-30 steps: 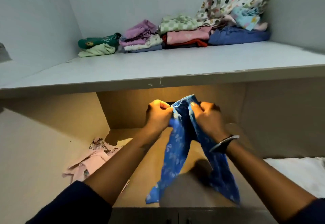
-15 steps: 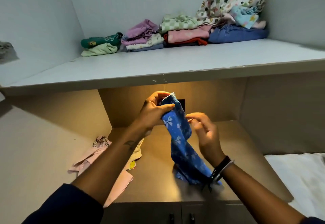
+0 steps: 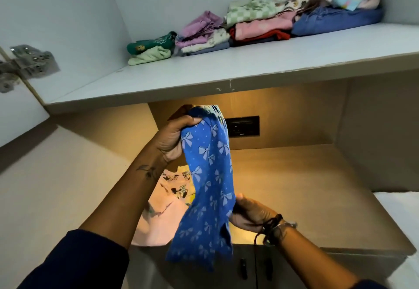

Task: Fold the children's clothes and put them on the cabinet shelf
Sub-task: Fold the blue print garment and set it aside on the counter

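A blue garment with pale bow prints hangs lengthwise in front of me, under the grey cabinet shelf. My left hand grips its top end. My right hand holds its right edge lower down, partly hidden behind the cloth. Folded clothes lie in small stacks along the back of the shelf. A pink garment with cartoon prints lies unfolded on the lit counter below.
A metal door hinge sticks out at the left wall. A black socket plate sits on the back wall of the lower niche. Two cupboard door handles are below the counter edge. A white surface lies at the right.
My left hand has kept the garment's top and lifted it slightly. My right hand slid down from the top to the garment's lower edge, and the cloth now hangs stretched out.
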A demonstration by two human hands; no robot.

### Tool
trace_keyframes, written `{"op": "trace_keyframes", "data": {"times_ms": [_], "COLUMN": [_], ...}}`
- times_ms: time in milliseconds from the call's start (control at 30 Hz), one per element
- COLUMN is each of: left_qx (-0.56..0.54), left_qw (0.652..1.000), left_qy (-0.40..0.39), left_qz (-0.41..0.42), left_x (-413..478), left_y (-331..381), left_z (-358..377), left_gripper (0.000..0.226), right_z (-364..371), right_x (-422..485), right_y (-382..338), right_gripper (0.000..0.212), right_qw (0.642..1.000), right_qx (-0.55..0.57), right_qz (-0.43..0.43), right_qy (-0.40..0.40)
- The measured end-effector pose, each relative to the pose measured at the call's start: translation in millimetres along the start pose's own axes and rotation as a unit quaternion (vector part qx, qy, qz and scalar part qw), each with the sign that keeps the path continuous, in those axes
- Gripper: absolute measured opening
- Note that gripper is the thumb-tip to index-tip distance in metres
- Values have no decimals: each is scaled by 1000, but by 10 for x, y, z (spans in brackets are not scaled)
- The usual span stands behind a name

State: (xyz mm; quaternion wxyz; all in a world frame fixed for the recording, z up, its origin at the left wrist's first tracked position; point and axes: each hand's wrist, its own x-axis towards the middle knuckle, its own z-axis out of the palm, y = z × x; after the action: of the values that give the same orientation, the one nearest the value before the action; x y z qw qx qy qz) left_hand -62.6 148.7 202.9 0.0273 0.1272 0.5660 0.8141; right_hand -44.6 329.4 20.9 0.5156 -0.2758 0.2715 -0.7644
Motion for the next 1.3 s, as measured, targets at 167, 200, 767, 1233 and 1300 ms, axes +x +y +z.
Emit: {"op": "trace_keyframes", "data": {"times_ms": [167, 200, 767, 1233, 1300], "left_qx": [10, 6, -72, 249, 306], "left_qw": [990, 987, 949, 842, 839], "left_qy": [127, 145, 293, 456, 443], "left_qz": [58, 64, -97, -146, -84], "left_x": [-4, -3, -464, -592, -488], "left_y": [-7, -10, -1282, -2374, -2309], "left_z": [-179, -206, -969, -501, -300], "left_gripper": [19, 18, 33, 40, 41], "right_z": [-65, -76, -1016, -1433, -1477], "right_x": [80, 70, -1271, -1411, -1463], "right_y": [270, 273, -956, -210, -103], "right_gripper": [65, 58, 44, 48, 52], "right_qw": [995, 987, 844, 372, 393], "right_qx": [-67, -125, -334, -735, -722], "right_qz": [-24, -25, 195, 217, 239], "right_qy": [75, 98, 371, 523, 517]}}
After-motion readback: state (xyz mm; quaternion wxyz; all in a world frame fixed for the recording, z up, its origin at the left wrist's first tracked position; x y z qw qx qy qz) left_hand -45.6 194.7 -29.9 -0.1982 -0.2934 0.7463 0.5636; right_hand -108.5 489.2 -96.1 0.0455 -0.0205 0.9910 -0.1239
